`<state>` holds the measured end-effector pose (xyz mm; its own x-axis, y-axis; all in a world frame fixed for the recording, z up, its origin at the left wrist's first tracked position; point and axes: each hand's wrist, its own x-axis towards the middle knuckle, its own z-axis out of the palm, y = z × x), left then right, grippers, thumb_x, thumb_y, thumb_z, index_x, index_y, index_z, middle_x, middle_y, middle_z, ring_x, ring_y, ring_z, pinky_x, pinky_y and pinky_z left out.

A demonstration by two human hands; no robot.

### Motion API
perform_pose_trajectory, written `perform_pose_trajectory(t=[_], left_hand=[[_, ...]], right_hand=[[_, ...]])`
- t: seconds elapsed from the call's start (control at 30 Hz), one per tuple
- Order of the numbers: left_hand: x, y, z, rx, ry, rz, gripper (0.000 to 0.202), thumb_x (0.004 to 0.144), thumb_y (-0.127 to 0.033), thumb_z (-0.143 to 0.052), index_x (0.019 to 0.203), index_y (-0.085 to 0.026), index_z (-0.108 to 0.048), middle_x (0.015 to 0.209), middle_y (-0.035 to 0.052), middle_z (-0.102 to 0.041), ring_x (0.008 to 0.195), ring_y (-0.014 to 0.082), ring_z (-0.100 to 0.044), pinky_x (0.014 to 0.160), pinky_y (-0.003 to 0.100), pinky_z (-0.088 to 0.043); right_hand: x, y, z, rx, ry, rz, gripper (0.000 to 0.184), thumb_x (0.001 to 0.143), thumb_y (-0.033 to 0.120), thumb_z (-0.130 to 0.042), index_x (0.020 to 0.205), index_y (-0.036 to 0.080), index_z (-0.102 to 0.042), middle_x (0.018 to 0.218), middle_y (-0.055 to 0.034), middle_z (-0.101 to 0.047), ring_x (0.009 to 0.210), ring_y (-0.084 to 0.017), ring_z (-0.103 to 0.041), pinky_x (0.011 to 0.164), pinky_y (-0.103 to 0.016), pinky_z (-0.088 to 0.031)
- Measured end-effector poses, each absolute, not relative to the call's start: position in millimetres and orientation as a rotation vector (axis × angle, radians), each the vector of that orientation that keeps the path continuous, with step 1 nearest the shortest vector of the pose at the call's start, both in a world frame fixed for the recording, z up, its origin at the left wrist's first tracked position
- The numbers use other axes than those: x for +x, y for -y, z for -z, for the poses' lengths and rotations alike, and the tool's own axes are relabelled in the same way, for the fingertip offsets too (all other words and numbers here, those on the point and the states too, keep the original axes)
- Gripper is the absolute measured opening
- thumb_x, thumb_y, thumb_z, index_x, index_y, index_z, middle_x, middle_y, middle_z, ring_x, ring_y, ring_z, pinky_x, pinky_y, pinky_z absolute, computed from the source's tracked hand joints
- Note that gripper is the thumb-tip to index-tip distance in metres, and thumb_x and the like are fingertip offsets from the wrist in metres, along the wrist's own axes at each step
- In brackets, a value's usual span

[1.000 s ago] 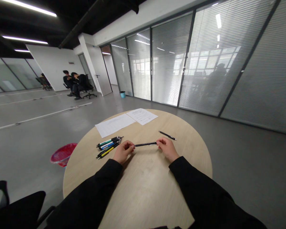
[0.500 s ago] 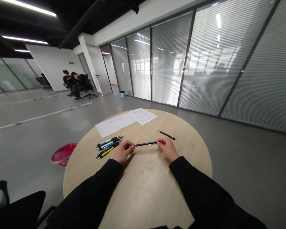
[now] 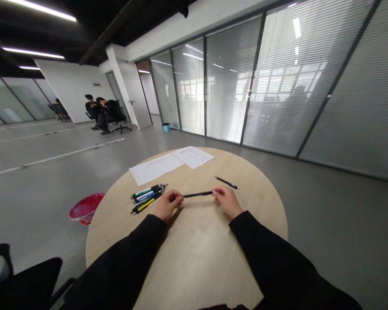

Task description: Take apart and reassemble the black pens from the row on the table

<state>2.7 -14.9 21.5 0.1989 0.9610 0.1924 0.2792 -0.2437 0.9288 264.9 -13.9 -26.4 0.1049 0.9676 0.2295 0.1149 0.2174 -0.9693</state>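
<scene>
A slim black pen (image 3: 198, 194) stretches between my two hands, a little above the round wooden table (image 3: 197, 258). My left hand (image 3: 168, 204) is closed, pinching the pen's left end between thumb and fingers. At its right end my right hand (image 3: 226, 199) is closed in a pinch too. Another black pen (image 3: 226, 182) lies on the table just beyond my right hand. Beside my left hand rests a bunch of several pens (image 3: 148, 198) with green, blue, white and yellow barrels. The tips inside my fingers are hidden.
Two printed paper sheets (image 3: 157, 168) lie at the table's far side. A red basin or bin (image 3: 86, 208) stands on the floor to the left, near a black chair (image 3: 29, 282). Seated people (image 3: 105, 113) are far off, and a blue bin (image 3: 166, 127) stands by the glass wall.
</scene>
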Motion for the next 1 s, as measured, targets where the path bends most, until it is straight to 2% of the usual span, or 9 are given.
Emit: perform_pose_trajectory(t=[1.0], left_hand=[[0.6,13.5,-19.9,1.665,-1.148,-1.099,0.027,0.072,-0.041,-0.071,0.075,-0.016,-0.061,0.062,-0.0014,-0.061,0.056,0.0123,-0.054,0.057,0.025,-0.041]], right_hand=[[263.8,19.2,19.1,-1.175,1.286,-0.929,0.022,0.075,0.038,-0.063,0.081,0.016,-0.066,0.068,-0.0023,-0.063,0.057,-0.014,-0.057,0.056,-0.026,-0.046]])
